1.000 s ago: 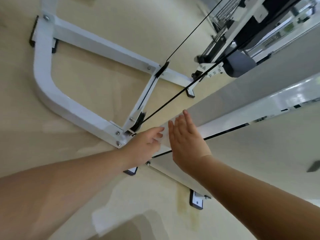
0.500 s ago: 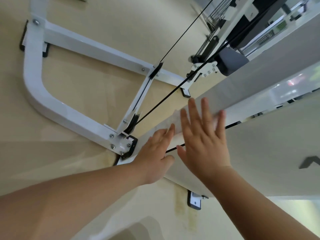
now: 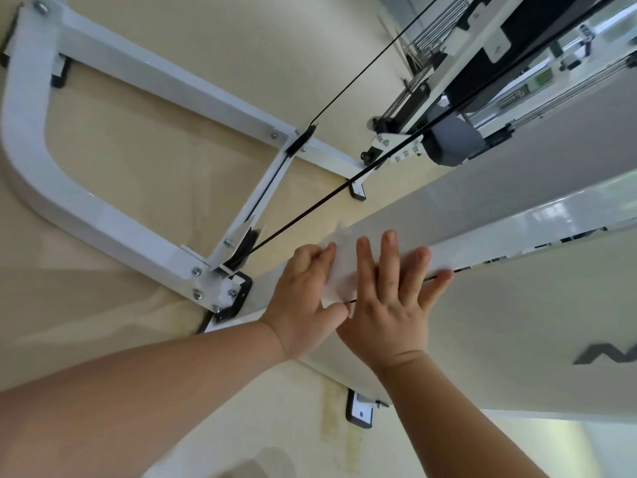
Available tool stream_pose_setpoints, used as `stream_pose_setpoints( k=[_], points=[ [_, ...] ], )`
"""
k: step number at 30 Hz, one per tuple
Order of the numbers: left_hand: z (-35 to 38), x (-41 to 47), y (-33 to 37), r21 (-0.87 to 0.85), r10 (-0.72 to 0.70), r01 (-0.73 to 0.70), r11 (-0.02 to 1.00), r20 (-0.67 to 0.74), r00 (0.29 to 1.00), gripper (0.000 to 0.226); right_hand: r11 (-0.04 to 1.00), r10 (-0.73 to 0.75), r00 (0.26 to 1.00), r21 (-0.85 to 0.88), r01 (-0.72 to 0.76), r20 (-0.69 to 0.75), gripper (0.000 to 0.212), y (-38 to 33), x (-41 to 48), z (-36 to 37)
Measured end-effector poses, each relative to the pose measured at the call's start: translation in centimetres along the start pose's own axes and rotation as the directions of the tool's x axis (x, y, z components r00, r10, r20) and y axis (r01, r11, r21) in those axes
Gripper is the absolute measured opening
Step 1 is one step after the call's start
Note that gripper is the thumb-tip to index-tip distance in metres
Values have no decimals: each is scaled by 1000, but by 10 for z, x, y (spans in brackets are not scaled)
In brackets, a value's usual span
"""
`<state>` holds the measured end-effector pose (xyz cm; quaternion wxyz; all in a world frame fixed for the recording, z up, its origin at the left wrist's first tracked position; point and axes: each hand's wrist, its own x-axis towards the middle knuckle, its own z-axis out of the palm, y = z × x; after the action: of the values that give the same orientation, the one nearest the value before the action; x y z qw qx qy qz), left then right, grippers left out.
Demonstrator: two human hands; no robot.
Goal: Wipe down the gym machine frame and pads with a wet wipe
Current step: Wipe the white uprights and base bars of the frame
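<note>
A white gym machine frame fills the head view: a wide white upright column (image 3: 517,232) runs from the lower middle to the right edge, and a curved white base tube (image 3: 86,205) lies on the floor at the left. A thin white wet wipe (image 3: 343,267) lies flat on the column's front face. My right hand (image 3: 389,298) presses on the wipe with straight, spread fingers. My left hand (image 3: 306,294) lies beside it, fingers straight on the wipe's left edge, thumb near the wipe's lower corner.
Black cables (image 3: 310,208) run diagonally from the base pulley (image 3: 246,246) up to the right. A grey padded part (image 3: 451,143) and the weight stack guide rods sit at the upper right. Black rubber feet (image 3: 358,414) hold the frame on the beige floor.
Both hands have slid up the white column with the wipe. My right hand went from edge-on to flat with fingers spread; my left hand's fingers straightened onto the wipe.
</note>
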<state>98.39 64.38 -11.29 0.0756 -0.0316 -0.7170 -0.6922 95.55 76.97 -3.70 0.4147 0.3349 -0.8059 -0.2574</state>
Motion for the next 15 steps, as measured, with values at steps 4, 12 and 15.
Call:
stream_pose_setpoints(
  k=[4,12,15],
  points=[
    [5,-6,-20,-120,1,10,993,98,995,101,999,29,999,30,-29,-18,95,-2,0,1],
    [-18,11,-92,73,-319,312,947,326,890,131,996,79,997,40,-78,-24,89,-10,2,9],
    [-14,15,-85,41,-312,315,948,314,897,128,996,75,996,48,-73,-45,88,-9,2,12]
  ],
)
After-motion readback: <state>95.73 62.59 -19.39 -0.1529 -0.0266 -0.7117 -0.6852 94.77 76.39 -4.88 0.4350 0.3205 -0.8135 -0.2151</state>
